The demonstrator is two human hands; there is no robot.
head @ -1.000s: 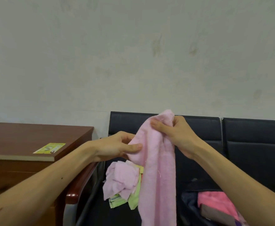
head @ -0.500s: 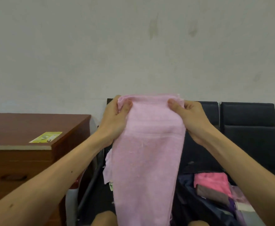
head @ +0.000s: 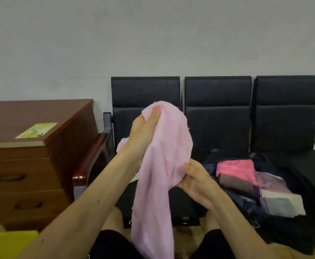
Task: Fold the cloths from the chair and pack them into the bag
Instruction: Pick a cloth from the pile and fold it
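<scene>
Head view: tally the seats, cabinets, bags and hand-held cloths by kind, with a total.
Black seats: 3
Wooden cabinet: 1
Bag: 1
Held pink cloth, gripped by the left hand and right hand: 1
Total: 6

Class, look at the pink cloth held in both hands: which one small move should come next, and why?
Probably lift the right hand up to the left hand, doubling the pink cloth over. The left hand pinches its top high, the right grips it midway, and the rest hangs loose.

left hand (head: 142, 133) raised, pinching cloth (head: 164, 146) | right hand (head: 196, 181) lower, gripping cloth
</scene>
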